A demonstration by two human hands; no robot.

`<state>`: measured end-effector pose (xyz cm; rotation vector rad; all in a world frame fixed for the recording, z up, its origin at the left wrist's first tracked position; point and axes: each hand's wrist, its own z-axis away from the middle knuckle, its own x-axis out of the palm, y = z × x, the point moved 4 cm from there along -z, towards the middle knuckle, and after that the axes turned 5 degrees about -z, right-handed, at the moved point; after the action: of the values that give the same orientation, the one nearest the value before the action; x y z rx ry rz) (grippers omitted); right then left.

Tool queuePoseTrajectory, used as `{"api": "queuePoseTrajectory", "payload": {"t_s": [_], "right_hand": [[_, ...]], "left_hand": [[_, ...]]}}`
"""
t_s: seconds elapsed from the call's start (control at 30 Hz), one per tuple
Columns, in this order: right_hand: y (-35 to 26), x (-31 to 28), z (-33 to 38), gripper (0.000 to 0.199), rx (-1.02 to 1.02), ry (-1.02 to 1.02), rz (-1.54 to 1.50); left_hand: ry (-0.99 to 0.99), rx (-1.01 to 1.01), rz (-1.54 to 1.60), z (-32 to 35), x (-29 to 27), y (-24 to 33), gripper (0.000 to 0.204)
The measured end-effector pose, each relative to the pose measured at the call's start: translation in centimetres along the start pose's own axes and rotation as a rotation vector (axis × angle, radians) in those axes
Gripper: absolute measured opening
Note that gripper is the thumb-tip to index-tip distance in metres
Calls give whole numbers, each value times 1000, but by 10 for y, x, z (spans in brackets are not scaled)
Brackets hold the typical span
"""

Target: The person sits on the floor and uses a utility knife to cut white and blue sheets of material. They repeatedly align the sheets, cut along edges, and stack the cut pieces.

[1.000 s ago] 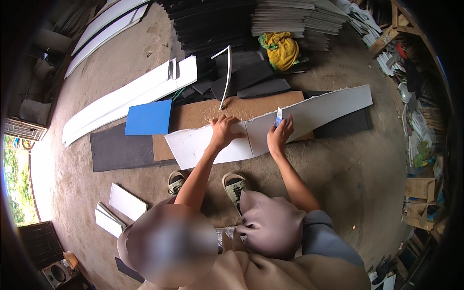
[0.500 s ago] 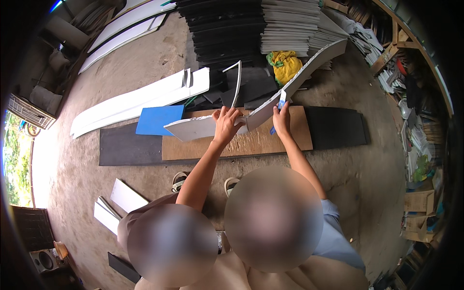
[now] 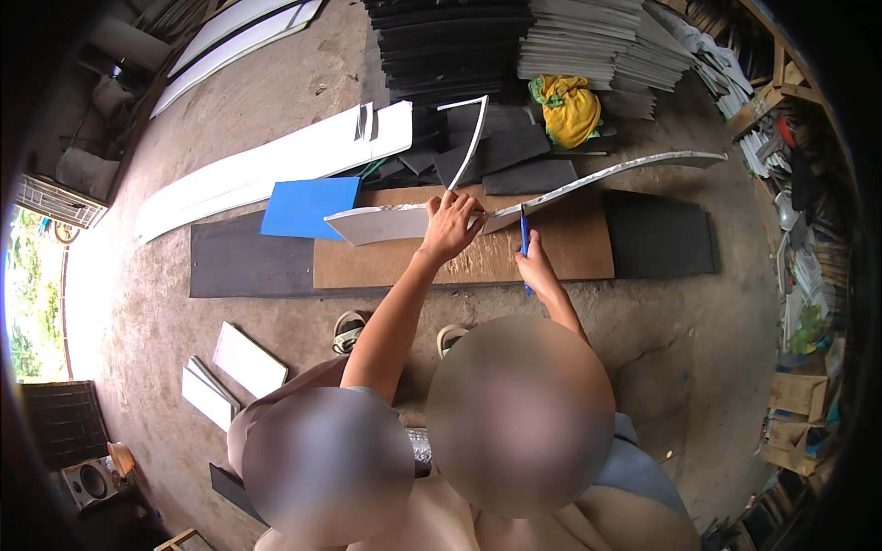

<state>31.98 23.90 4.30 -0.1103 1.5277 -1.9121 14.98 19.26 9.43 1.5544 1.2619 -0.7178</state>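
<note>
Basically, white strip (image 3: 377, 226) runs ragged-edged both sides of left hand (image 3: 450, 228) (wide floor (image 3: 680, 367) right of right hand (image 3: 539, 266)); left holds strip, half-curled; right's closed round blue cutter (image 3: 525, 239).

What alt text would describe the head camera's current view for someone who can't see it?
A person's left hand holds a long, bent white sheet over a brown board, while the right hand holds a slim blue tool close to it. Black stacked sheets lie beyond.

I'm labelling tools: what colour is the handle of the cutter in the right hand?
Blue; the cutter's handle shows best in the head view.
</note>
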Motion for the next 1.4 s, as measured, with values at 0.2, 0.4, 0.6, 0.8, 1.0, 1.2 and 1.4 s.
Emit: {"api": "queuePoseTrajectory", "payload": {"t_s": [0.2,0.4,0.6,0.8,1.0,1.2,1.4], "right_hand": [[-19,16,31,27,-279,130,247],[-57,24,42,28,-184,213,372],[-54,43,37,34,-151,187,360],[-47,50,33,36,-57,128,498],[-51,51,29,34,-15,107,521],[-50,53,28,29,-23,131,511],[-60,52,19,29,-19,110,509]], "left_hand": [[80,-57,12,-4,5,-3,19],[-11,-118,11,-10,7,-5,19],[-34,-142,70,-11,10,-7,18],[-42,-167,79,-10,12,-7,19],[-49,-178,18,-12,15,-7,24],[-61,-173,0,-10,16,-7,23],[-25,-173,28,-11,14,-6,19]]}}
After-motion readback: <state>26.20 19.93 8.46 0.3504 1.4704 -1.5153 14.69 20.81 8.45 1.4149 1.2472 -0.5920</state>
